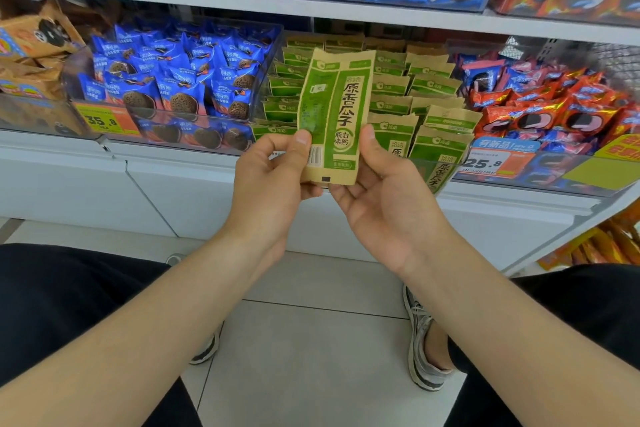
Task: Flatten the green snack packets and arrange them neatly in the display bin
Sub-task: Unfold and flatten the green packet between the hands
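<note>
**Forearms out, one packet held up before the bin**

Forearms reached away from me over black-trousered knees [69,305], and both ended on a single green snack packet [337,114] held upright in front of the display bin [448,168], outside it and nearer to me than its front wall. My view came from the head camera alone.

The left hand [273,177] pinched the packet's lower left corner, thumb on the printed face and fingers curled behind. The right hand [384,198] lay palm up under the bottom edge, its thumb pressed against the right side. Neither hand was free. The packet looked fairly flat, with a slight bow along its length and a ragged top edge.

Inside the bin, the other green packets [391,87] stood in leaning rows, tidier toward the back; those at the front right corner tipped forward against the clear wall. Left of the bin sat a bin of blue biscuit packs [173,80], right of it a heap of red packs [540,114], and above it ran a white shelf edge [311,7].

I judged this to be the flattening step: the packet was being pulled and smoothed between the two hands, not yet placed. Next, I reckoned, it needed the thumbs to press out the remaining bow, and then one hand to carry it over the front wall and slot it upright into a row, face forward, without knocking over the leaning packets at the front.
</note>
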### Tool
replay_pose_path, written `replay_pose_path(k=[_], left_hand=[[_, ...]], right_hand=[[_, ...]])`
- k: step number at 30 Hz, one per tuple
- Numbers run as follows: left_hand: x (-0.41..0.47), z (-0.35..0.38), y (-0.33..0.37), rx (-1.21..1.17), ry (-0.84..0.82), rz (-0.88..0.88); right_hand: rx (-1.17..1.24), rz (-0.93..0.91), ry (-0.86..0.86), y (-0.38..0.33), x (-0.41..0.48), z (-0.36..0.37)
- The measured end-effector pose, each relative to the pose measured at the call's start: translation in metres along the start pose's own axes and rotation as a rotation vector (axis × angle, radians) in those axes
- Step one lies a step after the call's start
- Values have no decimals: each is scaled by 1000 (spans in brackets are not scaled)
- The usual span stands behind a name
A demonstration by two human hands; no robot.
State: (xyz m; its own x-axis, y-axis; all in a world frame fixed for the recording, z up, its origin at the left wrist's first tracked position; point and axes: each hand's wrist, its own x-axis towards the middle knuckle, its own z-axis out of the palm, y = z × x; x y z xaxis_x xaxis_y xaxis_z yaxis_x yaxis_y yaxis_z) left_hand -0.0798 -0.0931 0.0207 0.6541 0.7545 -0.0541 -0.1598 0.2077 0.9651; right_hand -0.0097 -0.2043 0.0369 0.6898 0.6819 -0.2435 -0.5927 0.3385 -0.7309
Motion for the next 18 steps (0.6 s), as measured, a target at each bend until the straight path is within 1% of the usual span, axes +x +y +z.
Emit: replay_pose_path(k=[4, 6, 8, 11, 13, 15, 16, 18], left_hand=[[3, 0, -2, -3, 36, 67], [2, 0, -2, 12, 3, 114], [0, 0, -1, 25, -25, 120], [1, -3, -1, 141, -25, 142], [4, -7, -4, 319, 21, 230], [4, -9, -4, 445, 60, 339], [2, -9, -2, 450, 50, 373], [-7, -4, 2, 413, -19, 378]], right_hand=[[-94, 2, 13, 3, 1, -1], [-111, 1, 34, 3, 2, -1], [-108, -2, 45, 5, 3, -2], [-125, -27, 83, 6, 5, -4], [-196, -126, 124, 8, 8, -7], [-322, -309, 162, 8, 10, -7], [-402, -404, 183, 8, 11, -7], [-547, -550, 225, 8, 12, -8]])
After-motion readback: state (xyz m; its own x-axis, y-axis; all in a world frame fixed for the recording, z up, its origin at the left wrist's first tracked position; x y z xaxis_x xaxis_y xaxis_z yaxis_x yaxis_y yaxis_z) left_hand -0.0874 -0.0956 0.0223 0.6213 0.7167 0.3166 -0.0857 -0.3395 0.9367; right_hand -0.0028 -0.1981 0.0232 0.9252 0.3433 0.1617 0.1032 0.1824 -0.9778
